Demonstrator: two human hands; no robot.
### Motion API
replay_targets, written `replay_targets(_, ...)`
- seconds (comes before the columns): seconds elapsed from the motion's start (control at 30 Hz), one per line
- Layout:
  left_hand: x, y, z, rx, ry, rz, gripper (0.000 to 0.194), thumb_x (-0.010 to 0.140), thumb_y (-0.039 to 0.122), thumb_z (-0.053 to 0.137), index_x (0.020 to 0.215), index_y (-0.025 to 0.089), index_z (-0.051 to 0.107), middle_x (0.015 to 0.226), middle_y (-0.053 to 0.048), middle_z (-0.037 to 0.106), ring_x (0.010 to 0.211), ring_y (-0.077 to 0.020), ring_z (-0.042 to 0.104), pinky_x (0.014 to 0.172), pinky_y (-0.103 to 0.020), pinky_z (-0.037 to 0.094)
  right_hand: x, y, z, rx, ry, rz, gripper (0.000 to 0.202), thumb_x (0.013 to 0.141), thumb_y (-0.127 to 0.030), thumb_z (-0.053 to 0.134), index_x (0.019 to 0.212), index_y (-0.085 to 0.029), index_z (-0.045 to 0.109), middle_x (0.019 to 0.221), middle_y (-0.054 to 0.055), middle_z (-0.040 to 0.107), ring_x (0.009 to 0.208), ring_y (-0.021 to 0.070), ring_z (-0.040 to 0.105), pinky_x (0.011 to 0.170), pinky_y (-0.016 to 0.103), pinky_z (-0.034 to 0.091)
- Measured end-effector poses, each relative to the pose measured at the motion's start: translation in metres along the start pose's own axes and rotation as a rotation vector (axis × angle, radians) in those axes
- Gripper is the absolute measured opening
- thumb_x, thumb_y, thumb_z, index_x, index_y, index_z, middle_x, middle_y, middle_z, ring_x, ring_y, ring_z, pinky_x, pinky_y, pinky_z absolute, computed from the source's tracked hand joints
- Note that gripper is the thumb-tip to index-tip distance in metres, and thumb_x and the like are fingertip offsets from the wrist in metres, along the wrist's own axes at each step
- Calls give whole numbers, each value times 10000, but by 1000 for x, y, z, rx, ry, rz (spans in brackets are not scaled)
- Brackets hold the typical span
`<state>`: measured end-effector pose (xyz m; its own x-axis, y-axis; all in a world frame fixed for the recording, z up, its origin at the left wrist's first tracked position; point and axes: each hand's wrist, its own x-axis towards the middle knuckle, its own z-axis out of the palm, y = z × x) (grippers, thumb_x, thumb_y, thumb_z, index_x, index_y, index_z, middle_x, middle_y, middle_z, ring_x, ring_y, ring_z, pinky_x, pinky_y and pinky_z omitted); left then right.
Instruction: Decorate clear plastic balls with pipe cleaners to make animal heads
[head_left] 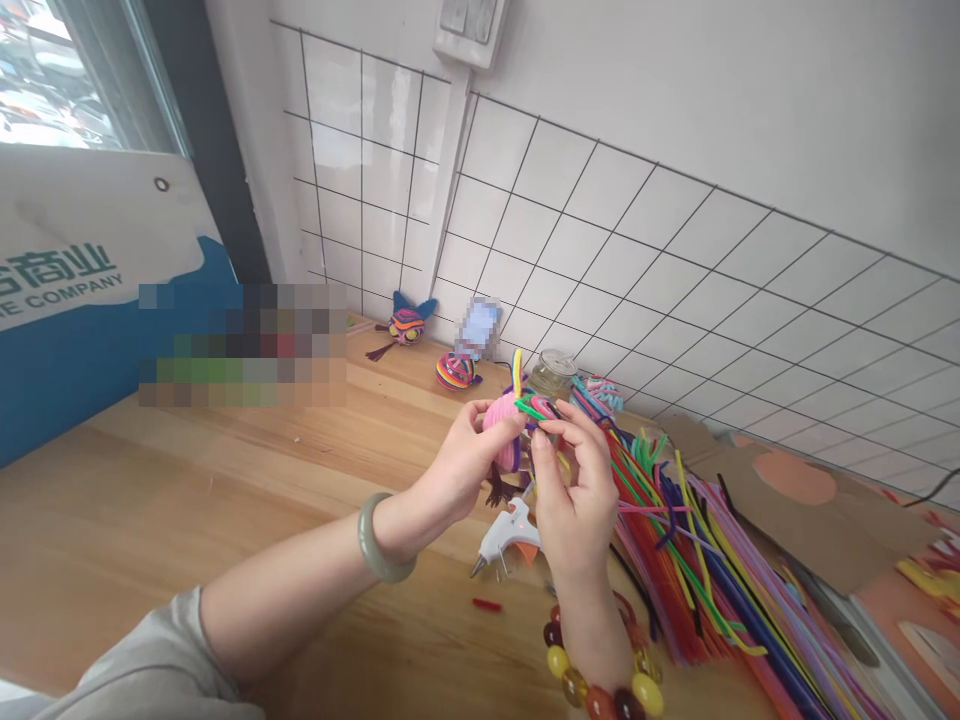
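My left hand [459,468] grips a rounded craft piece wound from pink pipe cleaners [498,412], with purple along its lower edge and a dark tassel below. A yellow pipe cleaner strip [517,370] sticks up from its top. At its right side is a folded leaf shape of green, pink and dark pipe cleaners [538,408], pinched between the fingers of my right hand [581,490]. Whether that shape is joined to the pink piece I cannot tell. Under my hands a white glue gun [504,537] rests on the table, nozzle toward the left.
Many coloured pipe cleaners [675,560] lie spread on the right. Along the wall stand a masked-looking craft with blue ears [409,322], a striped round craft [456,372], a phone [478,325] and a glass jar [553,370]. A red scrap [487,604] lies on the wooden table [300,520].
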<state>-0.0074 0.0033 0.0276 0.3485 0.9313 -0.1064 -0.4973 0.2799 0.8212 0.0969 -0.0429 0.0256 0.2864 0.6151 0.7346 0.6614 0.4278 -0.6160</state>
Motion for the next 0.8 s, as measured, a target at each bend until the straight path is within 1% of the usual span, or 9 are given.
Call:
replay_targets(0.13, 3, -2, -2, -4, 29, 32, 475, 711, 483, 762, 983, 168, 533, 699, 16, 560, 564, -100, 533, 505, -220, 444, 1, 2, -6, 137, -68, 147, 153, 924, -314, 563, 964, -218, 675, 1301, 106, 607, 1244, 254, 552, 1046, 516, 442)
replay_targets(0.2, 4, -2, -2, -20, 10, 23, 444, 723, 485, 751, 960, 167, 552, 672, 19, 547, 569, -106, 532, 522, -226, 452, 2, 4, -8, 192, -79, 194, 157, 913, -326, 583, 954, -215, 686, 1313, 107, 609, 1265, 259, 542, 1031, 506, 463)
replay_targets(0.27, 4, -2, -2, -40, -18, 3, 410, 747, 490, 729, 939, 169, 563, 653, 21, 536, 556, -107, 525, 516, -230, 452, 1, 7, -9, 220, -70, 206, 140, 882, -325, 631, 943, -216, 695, 1314, 106, 610, 1252, 265, 555, 1010, 498, 485)
replay_targets(0.37, 2, -1, -1, -85, -39, -26, 371, 754, 464, 729, 919, 174, 566, 690, 8, 560, 568, -109, 537, 537, -241, 475, -2, 10, -6, 220, -38, 193, 124, 867, -311, 655, 937, -218, 698, 1303, 101, 612, 1219, 260, 579, 1020, 507, 477)
replay_targets(0.53, -2, 2, 1, -147, -17, -35, 354, 731, 419, 757, 902, 174, 568, 779, -17, 607, 628, -122, 577, 556, -243, 491, -5, 7, -1, 172, -5, 115, 128, 916, -291, 583, 981, -219, 667, 1306, 103, 605, 1250, 246, 552, 1052, 518, 446)
replay_targets(0.67, -3, 4, 2, -198, -33, -55, 335, 730, 405, 754, 875, 180, 553, 724, 7, 580, 610, -125, 574, 571, -272, 510, -6, 7, 0, 173, -39, 74, 136, 922, -276, 571, 1019, -226, 652, 1327, 102, 591, 1263, 248, 541, 1055, 528, 441)
replay_targets(0.8, -5, 5, 3, -209, -41, -57, 329, 742, 396, 746, 885, 181, 542, 757, -6, 599, 613, -123, 583, 553, -262, 501, -6, 8, 0, 159, -14, 44, 124, 909, -249, 592, 1016, -226, 650, 1312, 100, 597, 1248, 244, 549, 1052, 517, 445)
